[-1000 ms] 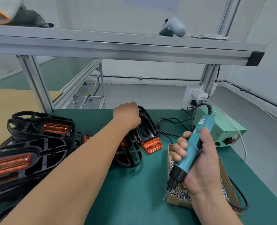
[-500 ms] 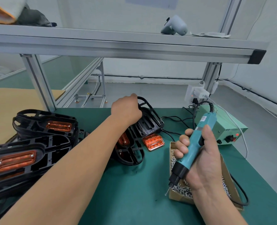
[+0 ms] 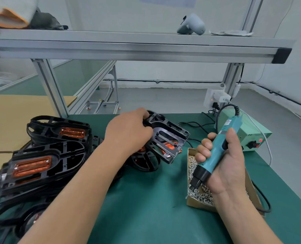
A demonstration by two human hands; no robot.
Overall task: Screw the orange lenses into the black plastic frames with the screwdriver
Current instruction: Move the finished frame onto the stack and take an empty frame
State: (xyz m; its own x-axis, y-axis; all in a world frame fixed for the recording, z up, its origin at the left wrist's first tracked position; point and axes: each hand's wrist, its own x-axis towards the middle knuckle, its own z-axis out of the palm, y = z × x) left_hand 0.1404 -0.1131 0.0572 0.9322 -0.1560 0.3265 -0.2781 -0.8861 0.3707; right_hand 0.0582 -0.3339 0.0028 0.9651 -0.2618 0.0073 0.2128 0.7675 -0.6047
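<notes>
Head view: my left grip (image 3: 128,131) is curled round the far end of a black plastic frame (image 3: 169,136), thumb and fingers wrapped over its rim. The frame sits tilted, its near corner dipping toward the green surface (image 3: 146,208); I can't tell whether that corner touches. An orange lens (image 3: 170,144) glows through the frame's opening and along its lower edge. Whether it is seated in the frame or lying under it, I can't say.

My right grip (image 3: 223,162) is closed tight round the teal electric screwdriver (image 3: 214,155), fingers across the barrel and thumb up along its side. The black nose slants down to the left, and the bit hangs just over the cardboard box of screws (image 3: 199,196), at its near left corner. A black coiled cord (image 3: 234,107) rises from the tool's top, in front of the pale green power unit (image 3: 251,136) behind it, whose red light is on.

Off to my left is a pile of black frames (image 3: 66,155), well apart from the one in my hand. Two of them show fitted orange lenses (image 3: 31,167), and the nearer lens has screw heads at its ends.

Overhead runs an aluminium shelf (image 3: 137,48) with a grey handheld controller (image 3: 192,24) on it.
</notes>
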